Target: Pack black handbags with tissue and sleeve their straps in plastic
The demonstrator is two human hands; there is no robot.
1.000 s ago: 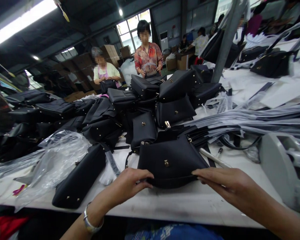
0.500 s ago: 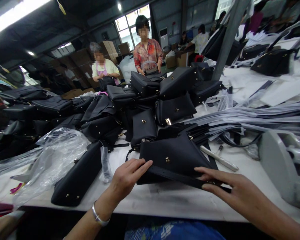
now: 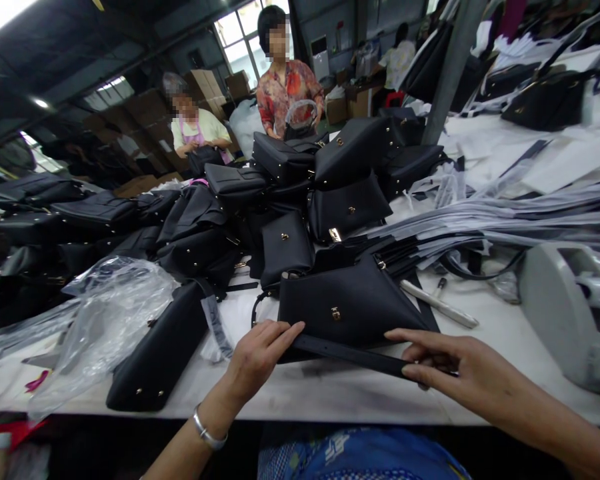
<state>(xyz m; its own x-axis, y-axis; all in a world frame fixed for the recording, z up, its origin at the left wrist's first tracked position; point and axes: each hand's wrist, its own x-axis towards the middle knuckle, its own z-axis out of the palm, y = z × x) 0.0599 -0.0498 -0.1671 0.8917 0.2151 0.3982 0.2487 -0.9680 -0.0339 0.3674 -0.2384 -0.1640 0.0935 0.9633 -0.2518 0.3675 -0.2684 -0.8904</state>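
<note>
A black strap [image 3: 353, 355] with small holes stretches slantwise between my two hands. My left hand [image 3: 263, 350] pinches its left end, and my right hand [image 3: 453, 360] grips its right end between thumb and fingers. Right behind the strap lies a black handbag [image 3: 343, 300] with a gold clasp on its front; part of its lower edge is hidden by the strap and my hands. To the left, another black handbag [image 3: 160, 353] lies tipped over with metal feet facing me and a plastic-wrapped strap [image 3: 216, 327] at its side.
A heap of black handbags [image 3: 285, 247] rises behind. Clear plastic [image 3: 123, 300] lies at left. On the right are wrapped straps [image 3: 530, 227], a pale stick-like tool [image 3: 440, 303] and a grey dispenser [image 3: 555, 327]. Two people [image 3: 290, 93] stand across the table; a hand shows at lower left.
The strap's right end sits slightly more to the left in view, and my right hand has curled its fingers more around it. My view has tilted down a little.
</note>
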